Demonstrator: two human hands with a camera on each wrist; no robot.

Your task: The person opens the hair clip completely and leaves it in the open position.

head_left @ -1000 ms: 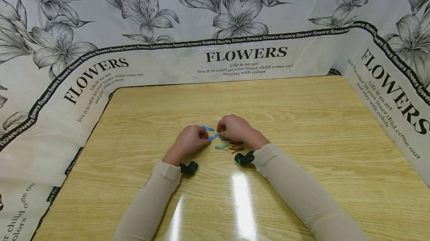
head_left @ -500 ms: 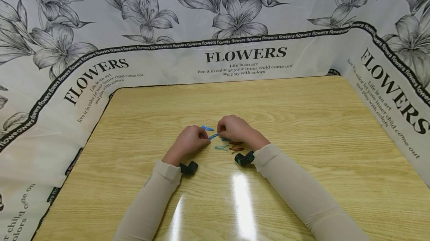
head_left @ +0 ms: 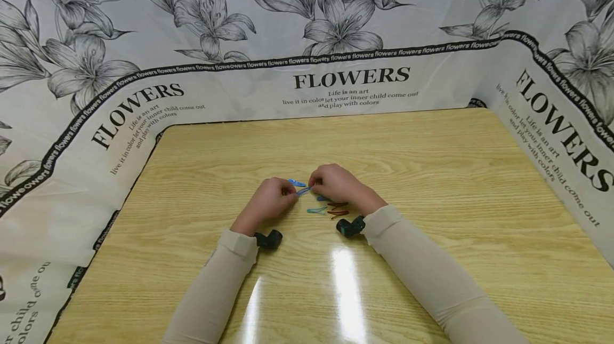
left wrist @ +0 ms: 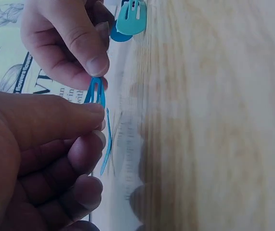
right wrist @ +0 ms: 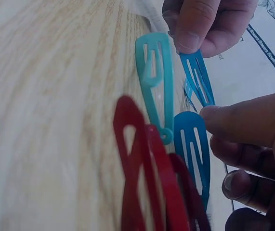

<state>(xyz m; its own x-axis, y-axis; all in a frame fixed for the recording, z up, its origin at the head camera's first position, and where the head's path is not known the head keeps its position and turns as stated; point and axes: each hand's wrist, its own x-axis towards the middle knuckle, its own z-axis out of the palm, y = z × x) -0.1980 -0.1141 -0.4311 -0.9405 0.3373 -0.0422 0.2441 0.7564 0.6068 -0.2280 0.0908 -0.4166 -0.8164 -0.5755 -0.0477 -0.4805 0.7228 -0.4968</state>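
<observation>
Where pinched by fingers [left wrist: 82, 114], blue clip [right wrist: 198, 77] partly hidden.

A curtain [head_left: 230, 88] stands behind the surface [head_left: 307, 290] at 12 o'clock | held hair clip [head_left: 304, 191] sits between left grip [head_left: 271, 198] at 9 and right grip [head_left: 336, 182] at 3 | on the surface, a far clip [head_left: 297, 183] lies at its 11, part-hidden clip [head_left: 322, 198] and clip group [right wrist: 167, 178] at 4, near clip [right wrist: 169, 91] at 5

Clips [right wrist: 197, 77] are blue, turquoise and red, the table [head_left: 192, 162] yellow wood-grained, the sleeves [head_left: 422, 258] beige.
</observation>
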